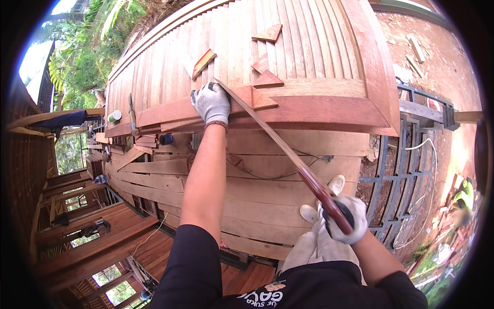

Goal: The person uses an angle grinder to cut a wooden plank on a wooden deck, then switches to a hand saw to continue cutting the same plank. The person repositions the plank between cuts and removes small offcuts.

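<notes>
My left hand (211,103), in a white glove with dark patches, is closed with bent fingers at the near edge of a slatted wooden panel (314,110). It grips the left end of a short reddish wood piece (264,100) with a pointed right end. A long tool with a narrow blade (267,130) and a dark red-brown handle (321,189) slants across the front of the panel. My gloved right hand (347,219) is wrapped round the handle's lower end. The blade's far tip lies beside my left hand; its exact kind does not show clearly.
Wedge-shaped offcuts (267,33) and an angled wood piece (204,64) lie on the slats. A chisel-like tool (132,116) and a green-white can (115,116) rest at the panel's left. Planks (252,211) are underfoot; a metal frame (399,175) stands right. Another person (463,201) is at far right.
</notes>
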Available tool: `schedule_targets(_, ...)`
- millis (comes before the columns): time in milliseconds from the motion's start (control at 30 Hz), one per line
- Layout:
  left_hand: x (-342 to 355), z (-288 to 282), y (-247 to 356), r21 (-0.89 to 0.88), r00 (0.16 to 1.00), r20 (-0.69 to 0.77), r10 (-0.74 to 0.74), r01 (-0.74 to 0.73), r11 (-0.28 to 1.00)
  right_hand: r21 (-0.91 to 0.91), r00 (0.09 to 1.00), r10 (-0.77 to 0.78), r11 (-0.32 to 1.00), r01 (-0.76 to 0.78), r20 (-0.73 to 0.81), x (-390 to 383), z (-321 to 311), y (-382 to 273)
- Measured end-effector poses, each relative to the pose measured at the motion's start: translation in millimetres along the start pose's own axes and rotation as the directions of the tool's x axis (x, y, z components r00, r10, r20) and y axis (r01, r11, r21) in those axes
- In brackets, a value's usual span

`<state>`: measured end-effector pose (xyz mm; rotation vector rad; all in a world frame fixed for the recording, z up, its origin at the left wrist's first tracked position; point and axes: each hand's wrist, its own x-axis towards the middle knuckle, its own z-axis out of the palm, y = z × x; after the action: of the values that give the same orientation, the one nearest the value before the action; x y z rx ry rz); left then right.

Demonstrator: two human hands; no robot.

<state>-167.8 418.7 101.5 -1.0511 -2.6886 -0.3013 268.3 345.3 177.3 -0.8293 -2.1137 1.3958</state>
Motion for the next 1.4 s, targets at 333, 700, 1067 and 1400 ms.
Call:
schedule_targets(333,5.3,-2.9,-7.1,0.011,0.999,0.031,-0.026,0.026,1.0,-0.026,1.0,-0.006,1.0,0.006,-0.006,-38.4,-6.0,2.6)
schedule_targets(700,5.9,-4.6,-4.3,-0.046,0.999,0.041,-0.027,0.029,0.999,-0.016,0.998,0.003,1.0,-0.002,0.066,16.4,8.5,2.4)
schedule_targets(1067,7.3,-13.5,4.1,-0.05,0.999,-0.034,-0.009,0.007,0.999,0.072,0.989,0.141,0.988,-0.138,-0.045,80.7,46.3,-4.5)
schedule_targets(1400,4.0,-21.7,7.0,-0.098,0.997,0.05,-0.058,0.063,0.993,0.006,0.987,0.162,0.987,-0.162,-0.008,21.5,23.7,11.2)
